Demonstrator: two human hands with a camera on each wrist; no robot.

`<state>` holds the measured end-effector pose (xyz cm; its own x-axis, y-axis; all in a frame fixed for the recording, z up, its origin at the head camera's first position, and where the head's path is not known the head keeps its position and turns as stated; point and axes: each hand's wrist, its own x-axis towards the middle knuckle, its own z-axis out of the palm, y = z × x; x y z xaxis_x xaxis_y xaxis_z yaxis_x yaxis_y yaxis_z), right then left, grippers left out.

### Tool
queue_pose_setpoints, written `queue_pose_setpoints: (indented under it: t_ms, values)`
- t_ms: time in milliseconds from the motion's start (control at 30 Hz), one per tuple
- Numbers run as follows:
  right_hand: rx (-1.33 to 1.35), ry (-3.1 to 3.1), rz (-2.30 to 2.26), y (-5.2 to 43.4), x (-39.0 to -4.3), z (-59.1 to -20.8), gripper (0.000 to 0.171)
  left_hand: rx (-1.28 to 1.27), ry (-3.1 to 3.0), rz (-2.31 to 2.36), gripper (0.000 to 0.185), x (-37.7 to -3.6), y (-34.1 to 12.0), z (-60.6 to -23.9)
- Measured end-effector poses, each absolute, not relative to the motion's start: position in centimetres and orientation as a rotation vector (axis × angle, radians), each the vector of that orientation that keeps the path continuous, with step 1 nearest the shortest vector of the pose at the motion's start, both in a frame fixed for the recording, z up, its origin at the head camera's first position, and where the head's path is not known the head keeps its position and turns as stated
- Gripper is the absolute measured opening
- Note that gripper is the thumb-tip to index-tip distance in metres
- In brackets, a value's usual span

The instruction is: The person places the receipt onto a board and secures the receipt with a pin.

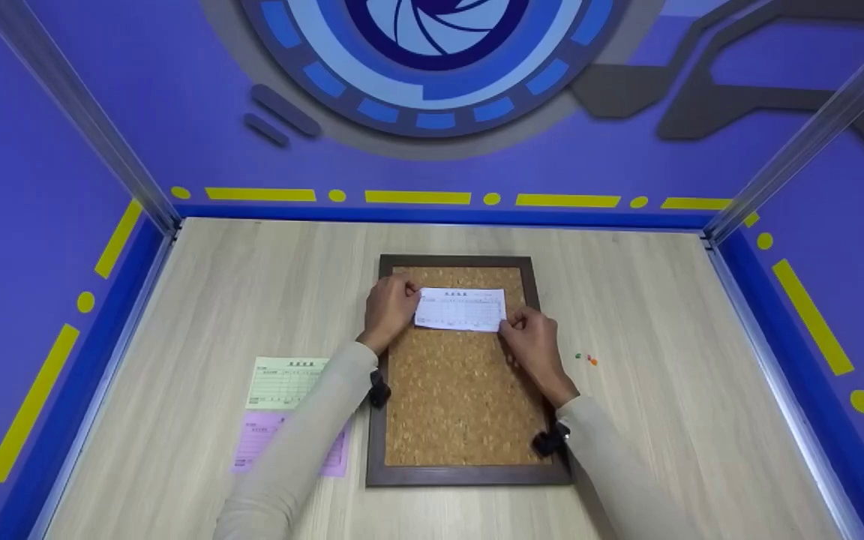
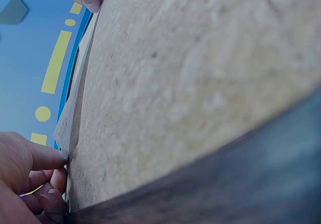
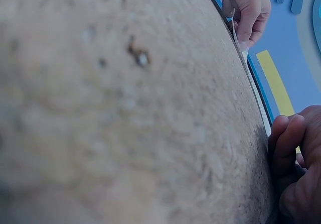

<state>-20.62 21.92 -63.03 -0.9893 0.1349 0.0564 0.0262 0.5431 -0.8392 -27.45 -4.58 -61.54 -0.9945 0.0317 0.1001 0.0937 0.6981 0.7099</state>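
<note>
A white printed paper slip [image 1: 460,309] lies crosswise over the upper part of a cork board [image 1: 466,405] with a dark brown frame. My left hand [image 1: 391,309] pinches the slip's left edge near its upper corner. At the lower right corner, the thumb and fingers of my right hand [image 1: 534,341] hold it. Seen low along the cork in the left wrist view, the slip [image 2: 66,126] stands slightly off the surface, one corner in the left hand [image 2: 31,176]. In the right wrist view, the right hand [image 3: 301,169] has curled fingers close to the cork.
A green printed slip [image 1: 286,382] and a purple one [image 1: 334,454] lie left of the board, partly under the left sleeve [image 1: 304,435]. Several tiny coloured pieces [image 1: 593,362] lie to the board's right. Blue patterned walls [image 1: 432,169] enclose the wooden table [image 1: 664,315].
</note>
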Motion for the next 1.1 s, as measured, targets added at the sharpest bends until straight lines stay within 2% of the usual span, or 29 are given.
queue_pose_setpoints:
  t_ms: [500,800,1100]
  values:
    - [-0.072,-2.636,1.481,22.0,-20.5,-63.0,0.009,-0.089,-2.834,-1.17,0.006,-27.6,-4.7,-61.7]
    - [0.011,-2.619,1.479,22.7,-19.3,-62.5,0.006,-0.149,-2.827,-1.171,0.006,-27.6,-4.9,-61.7]
    - [0.159,-2.555,1.351,24.5,-17.9,-62.3,0.008,-0.224,-2.82,-1.157,0.013,-27.6,-5.1,-61.8]
